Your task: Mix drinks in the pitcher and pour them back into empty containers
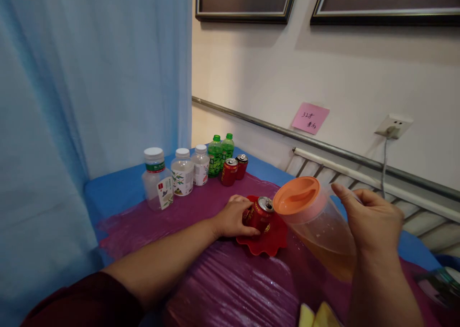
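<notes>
My left hand (235, 217) is wrapped round a red can (261, 216) with an opened top, tilted slightly over a red scalloped mat (264, 243). Gripped by its handle in my right hand (377, 216), a clear plastic pitcher (323, 238) with an orange lid (298, 196) leans toward the can. The lid's edge is close beside the can's top; whether they touch I cannot tell. Yellowish-brown liquid lies in the lower part of the pitcher. The handle is mostly hidden by my fingers.
Three white-capped bottles (182, 173), two green bottles (215, 157) and two cans (229, 172) stand at the back on purple plastic sheeting (230, 279). Yellow pieces (323, 316) lie at the front edge. A bottle (440, 285) is at far right. A radiator (341, 178) runs along the wall.
</notes>
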The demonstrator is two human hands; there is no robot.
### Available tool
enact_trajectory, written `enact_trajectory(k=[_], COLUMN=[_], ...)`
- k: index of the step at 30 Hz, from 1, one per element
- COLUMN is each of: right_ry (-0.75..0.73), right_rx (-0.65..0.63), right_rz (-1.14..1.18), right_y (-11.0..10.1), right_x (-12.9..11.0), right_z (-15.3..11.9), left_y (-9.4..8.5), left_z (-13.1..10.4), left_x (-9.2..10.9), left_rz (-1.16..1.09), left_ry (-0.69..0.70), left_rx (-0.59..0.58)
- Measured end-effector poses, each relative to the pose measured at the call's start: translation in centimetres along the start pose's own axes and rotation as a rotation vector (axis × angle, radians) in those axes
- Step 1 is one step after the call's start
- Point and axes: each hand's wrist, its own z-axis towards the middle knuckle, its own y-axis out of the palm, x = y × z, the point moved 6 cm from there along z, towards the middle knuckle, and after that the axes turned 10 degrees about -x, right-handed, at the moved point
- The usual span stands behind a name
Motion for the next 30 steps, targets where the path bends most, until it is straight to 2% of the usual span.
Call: enact_trajectory(k=[30], right_ry=[-0.005], right_rx=[0.001], right_rz=[-0.003], right_y=[-0.03], right_x=[0.07], right_z=[-0.04], left_y=[-0.06], left_z=[0.05], left_x=[0.07], left_rz=[0.010], left_ry=[0.008], left_rx=[-0.022])
